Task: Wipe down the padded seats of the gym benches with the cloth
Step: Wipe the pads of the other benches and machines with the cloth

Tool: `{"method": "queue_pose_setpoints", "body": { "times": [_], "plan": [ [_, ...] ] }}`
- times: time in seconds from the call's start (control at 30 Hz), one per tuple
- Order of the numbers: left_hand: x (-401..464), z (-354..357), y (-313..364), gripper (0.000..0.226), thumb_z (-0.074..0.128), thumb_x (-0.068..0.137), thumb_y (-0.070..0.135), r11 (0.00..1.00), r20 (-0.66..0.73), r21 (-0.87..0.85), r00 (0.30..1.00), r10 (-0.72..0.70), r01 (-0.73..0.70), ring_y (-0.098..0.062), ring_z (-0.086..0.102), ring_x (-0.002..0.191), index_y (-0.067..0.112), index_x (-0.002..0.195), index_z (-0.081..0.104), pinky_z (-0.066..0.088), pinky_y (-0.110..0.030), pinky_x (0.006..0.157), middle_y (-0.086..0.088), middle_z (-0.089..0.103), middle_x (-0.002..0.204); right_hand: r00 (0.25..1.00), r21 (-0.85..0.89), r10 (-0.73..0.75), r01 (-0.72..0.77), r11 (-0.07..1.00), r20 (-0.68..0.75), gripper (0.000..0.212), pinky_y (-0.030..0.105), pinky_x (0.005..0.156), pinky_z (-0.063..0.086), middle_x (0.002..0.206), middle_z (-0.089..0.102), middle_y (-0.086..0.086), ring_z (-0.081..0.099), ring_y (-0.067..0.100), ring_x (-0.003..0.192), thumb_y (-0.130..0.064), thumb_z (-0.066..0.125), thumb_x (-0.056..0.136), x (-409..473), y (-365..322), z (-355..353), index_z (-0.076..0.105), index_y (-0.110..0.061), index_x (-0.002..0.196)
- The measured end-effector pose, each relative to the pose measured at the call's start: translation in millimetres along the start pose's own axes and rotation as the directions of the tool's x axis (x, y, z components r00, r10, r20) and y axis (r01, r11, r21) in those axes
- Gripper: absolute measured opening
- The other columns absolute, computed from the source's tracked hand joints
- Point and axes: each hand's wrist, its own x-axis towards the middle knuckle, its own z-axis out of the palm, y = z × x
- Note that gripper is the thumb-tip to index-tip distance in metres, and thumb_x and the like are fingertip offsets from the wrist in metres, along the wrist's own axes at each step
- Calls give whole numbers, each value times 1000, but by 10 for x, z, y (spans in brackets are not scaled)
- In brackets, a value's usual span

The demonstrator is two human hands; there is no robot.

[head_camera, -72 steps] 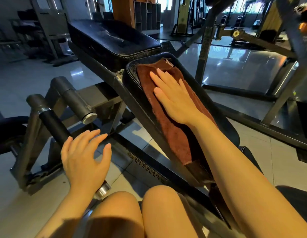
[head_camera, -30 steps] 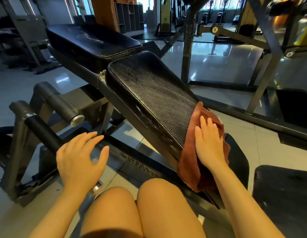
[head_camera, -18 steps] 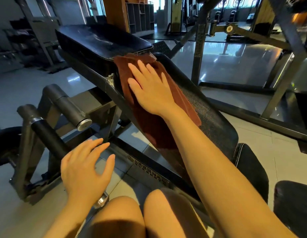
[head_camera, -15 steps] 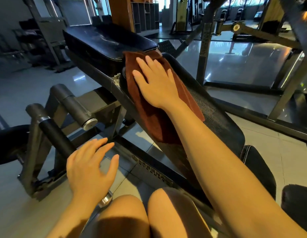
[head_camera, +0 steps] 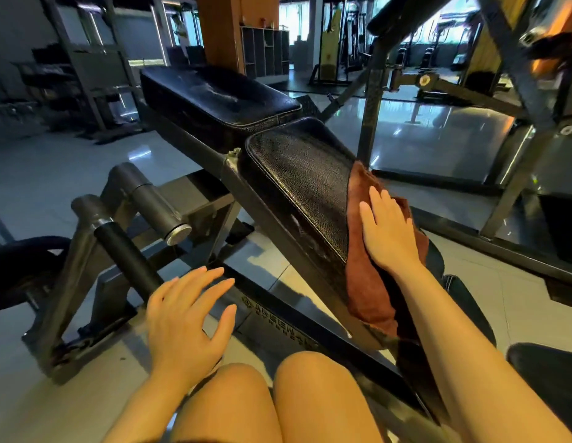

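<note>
Your left hand (head_camera: 185,318) hovers above the bench frame (head_camera: 288,311), fingers loosely spread, holding nothing | black padded seat (head_camera: 304,183) slopes toward you | your right hand (head_camera: 388,233) presses flat, fingers straight, on the brown cloth (head_camera: 367,282) draped over the seat's near right edge.
</note>
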Motion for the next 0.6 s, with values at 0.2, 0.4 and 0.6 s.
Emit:
{"method": "queue_pose_setpoints", "body": {
  "times": [0.2,0.4,0.6],
  "plan": [
    [16,17,49,37,50,85,41,999,-42,-31,998,-38,36,-18,58,113,20,104,74,39,-46,96,4,68,115,985,-37,-160,163,986,64,53,44,122,-4,164,-1,-3,-2,15,151,-39,17,105,-375,-156,8,5,-28,155],
    [28,18,28,33,51,85,36,997,-80,-79,996,-25,18,-14,53,116,21,104,73,26,-29,105,9,63,116,865,-87,-501,501,861,19,65,48,120,-4,164,-2,-5,-5,16,150,-55,30,101,-61,-995,95,4,-32,155],
    [-11,-2,7,35,50,86,35,996,-44,-73,998,-46,43,-16,52,120,19,108,72,26,-30,106,3,65,120,821,-88,-569,571,816,44,69,49,119,0,164,-2,-1,-4,19,151,-48,39,101,120,-1187,91,3,-28,156]
  ]
}}
